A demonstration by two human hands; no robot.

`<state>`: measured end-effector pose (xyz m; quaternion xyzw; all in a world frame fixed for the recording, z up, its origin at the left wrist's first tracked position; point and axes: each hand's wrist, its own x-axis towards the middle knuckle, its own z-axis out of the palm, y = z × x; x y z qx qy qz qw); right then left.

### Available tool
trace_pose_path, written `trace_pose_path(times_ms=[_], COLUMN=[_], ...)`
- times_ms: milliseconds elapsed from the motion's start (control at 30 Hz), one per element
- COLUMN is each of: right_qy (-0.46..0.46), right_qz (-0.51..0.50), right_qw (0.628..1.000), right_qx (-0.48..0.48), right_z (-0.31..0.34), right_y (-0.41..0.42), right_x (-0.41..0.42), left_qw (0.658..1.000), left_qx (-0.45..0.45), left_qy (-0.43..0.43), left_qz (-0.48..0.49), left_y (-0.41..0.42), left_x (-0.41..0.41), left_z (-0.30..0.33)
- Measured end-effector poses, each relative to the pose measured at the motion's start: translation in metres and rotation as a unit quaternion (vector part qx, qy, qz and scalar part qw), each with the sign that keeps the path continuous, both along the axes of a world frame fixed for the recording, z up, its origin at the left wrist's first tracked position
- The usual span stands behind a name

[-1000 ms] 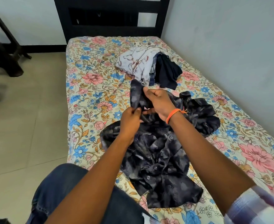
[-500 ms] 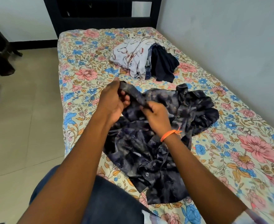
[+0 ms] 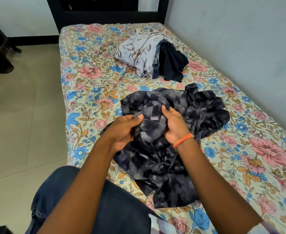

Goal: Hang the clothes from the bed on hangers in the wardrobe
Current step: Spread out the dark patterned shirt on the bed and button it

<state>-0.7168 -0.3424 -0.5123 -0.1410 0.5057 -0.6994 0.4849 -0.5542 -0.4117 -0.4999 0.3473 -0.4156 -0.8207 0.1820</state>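
Both hands have dropped lower, bunching the dark tie-dye shirt point(image 3: 164, 132) on the bed point(image 3: 88, 78). Left hand point(image 3: 123, 130) pinches a fold; right hand point(image 3: 174, 125) curls around cloth. Beyond them lies a clothes pile point(image 3: 149, 54).

Quick count: one bed point(image 3: 91, 85) is seen, with one dark tie-dye shirt point(image 3: 164, 159) on it, held by two hands, left hand point(image 3: 123, 130) and right hand point(image 3: 176, 125). One small pile of clothes point(image 3: 149, 54) is spotted further up; roughly three garments, hard to tell exactly.
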Motion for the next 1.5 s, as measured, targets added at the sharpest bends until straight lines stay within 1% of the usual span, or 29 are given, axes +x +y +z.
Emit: trace_pose_path(times_ms=[33,67,100,133,167,200,300,333,367,400,433,500,533,633,667,767,833,900,933,967,1033,1100,1167,1200,1267,1333,1367,1433,1500], right_qy=[0.011,0.038,0.08,0.126,0.176,0.218,0.31,0.348,0.391,0.43,0.466,0.515,0.523,0.53,0.537,0.548,0.552,0.547,0.541,0.543,0.558,0.569,0.57,0.551,0.486,0.41,0.377,0.324,0.287], right_qz=[0.008,0.025,0.042,0.056,0.063,0.057,-0.014,-0.048,-0.086,-0.117,-0.137,-0.141,-0.137,-0.099,-0.079,-0.034,0.017,0.068,0.085,0.092,0.069,0.049,0.072,0.084,0.106,0.115,0.099,0.027,-0.054], right_qw=[1.0,0.998,0.994,0.985,0.974,0.964,0.937,0.919,0.895,0.867,0.838,0.792,0.787,0.799,0.804,0.81,0.808,0.798,0.793,0.785,0.757,0.721,0.683,0.68,0.707,0.768,0.787,0.799,0.79], right_qx=[0.012,0.031,0.065,0.099,0.126,0.142,0.159,0.176,0.199,0.224,0.251,0.296,0.298,0.265,0.243,0.203,0.208,0.245,0.266,0.284,0.332,0.392,0.452,0.476,0.503,0.478,0.478,0.505,0.54], right_z=[-0.002,-0.002,-0.001,0.0,0.0,-0.001,-0.008,-0.011,-0.014,-0.016,-0.016,-0.013,-0.012,-0.007,-0.007,-0.006,-0.008,-0.02,-0.03,-0.037,-0.05,-0.054,-0.045,-0.037,-0.017,0.002,0.011,0.036,0.068], right_y=[0.002,0.006,0.009,0.013,0.019,0.027,0.052,0.061,0.068,0.075,0.08,0.086,0.087,0.077,0.071,0.049,0.036,0.023,0.017,0.012,-0.002,-0.017,-0.031,-0.04,-0.05,-0.051,-0.049,-0.039,-0.023], right_x=[0.001,0.003,0.004,0.003,0.002,0.0,-0.015,-0.025,-0.037,-0.051,-0.064,-0.083,-0.088,-0.074,-0.065,-0.023,0.007,0.036,0.046,0.054,0.064,0.068,0.071,0.075,0.084,0.097,0.105,0.122,0.14], left_qw=[0.999,0.994,0.974,0.936,0.884,0.837,0.732,0.699,0.677,0.666,0.661,0.663,0.675,0.739,0.753,0.772,0.768,0.766,0.771,0.781,0.796,0.799,0.812,0.822,0.836,0.841,0.844,0.858,0.868], left_qx=[-0.025,-0.079,-0.167,-0.262,-0.346,-0.401,-0.476,-0.5,-0.525,-0.55,-0.569,-0.59,-0.591,-0.565,-0.561,-0.553,-0.566,-0.579,-0.579,-0.573,-0.559,-0.559,-0.529,-0.498,-0.418,-0.349,-0.323,-0.28,-0.258], left_qy=[-0.022,-0.071,-0.146,-0.228,-0.304,-0.36,-0.477,-0.503,-0.509,-0.5,-0.487,-0.461,-0.442,-0.364,-0.343,-0.312,-0.297,-0.275,-0.261,-0.248,-0.226,-0.201,-0.192,-0.199,-0.212,-0.199,-0.194,-0.19,-0.199], left_qz=[0.013,0.031,0.046,0.06,0.077,0.092,0.102,0.092,0.08,0.067,0.05,0.002,-0.023,-0.052,-0.045,-0.025,-0.041,-0.04,-0.035,-0.03,-0.045,-0.095,-0.154,-0.19,-0.285,-0.362,-0.382,-0.387,-0.375], left_y=[0.0,-0.001,-0.003,-0.005,-0.006,-0.006,0.003,0.009,0.014,0.02,0.025,0.034,0.039,0.053,0.054,0.038,0.013,-0.021,-0.039,-0.056,-0.09,-0.121,-0.138,-0.144,-0.139,-0.122,-0.117,-0.111,-0.108], left_x=[0.001,0.003,0.005,0.008,0.011,0.014,0.021,0.021,0.019,0.016,0.012,0.004,0.002,-0.001,0.001,0.013,0.029,0.05,0.061,0.07,0.088,0.097,0.099,0.098,0.093,0.09,0.09,0.096,0.103], left_z=[-0.004,-0.008,-0.012,-0.017,-0.021,-0.024,-0.033,-0.033,-0.034,-0.032,-0.031,-0.031,-0.03,-0.022,-0.016,0.011,0.03,0.043,0.045,0.044,0.031,0.01,-0.01,-0.018,-0.022,-0.007,0.006,0.053,0.111])
